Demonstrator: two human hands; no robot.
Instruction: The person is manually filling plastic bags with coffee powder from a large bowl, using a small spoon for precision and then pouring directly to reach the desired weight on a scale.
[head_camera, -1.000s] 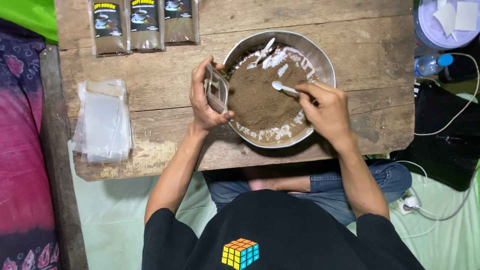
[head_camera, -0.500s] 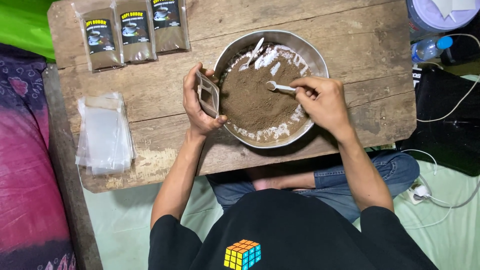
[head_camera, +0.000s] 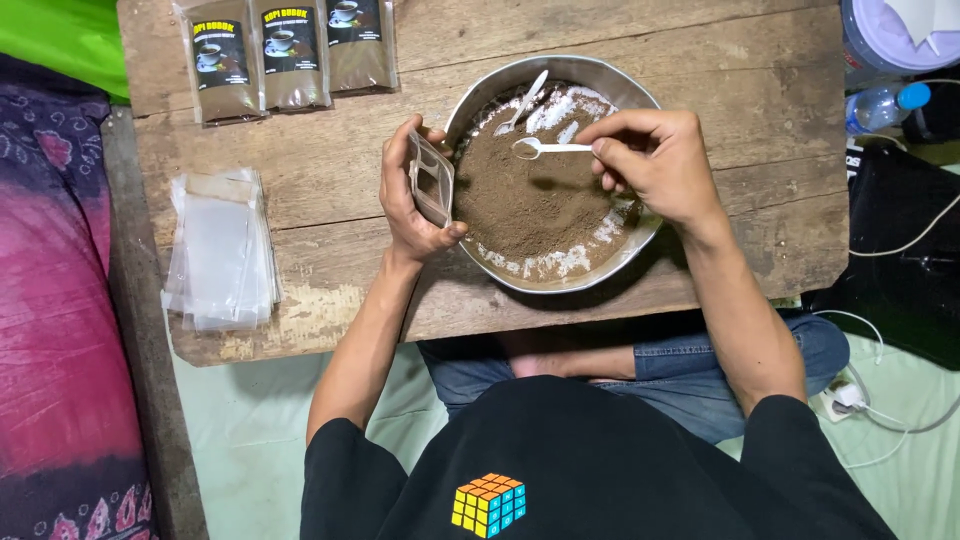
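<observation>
- We see our left hand (head_camera: 415, 195) at the centre of the frame, closed around a small clear pouch (head_camera: 432, 178) held open at the left rim of the metal bowl (head_camera: 600, 262).
- Our right hand (head_camera: 655, 160), right of centre, pinches the handle of a white plastic spoon (head_camera: 548, 148), whose head hangs over the brown powder (head_camera: 530, 200), pointing toward the pouch.
- We cannot tell how much powder sits on the spoon; it looks lightly loaded at most.
- The bowl rests on the wooden table (head_camera: 300, 165) and holds a good heap of powder, with white residue along its inner wall and a second white spoon (head_camera: 525, 100) lying at the upper side.
- Three filled, labelled packets (head_camera: 285, 55) lie side by side at the upper left of the frame, so we judge three portions done.
- A stack of empty clear bags (head_camera: 220, 248) lies at the left edge of the table, well apart from the bowl; we judge many are left to fill.
- The pouch in hand looks mostly empty, as far as we can make out, so this portion is near its start.
- A plastic bottle (head_camera: 885, 105) lies off the table at the upper right.
</observation>
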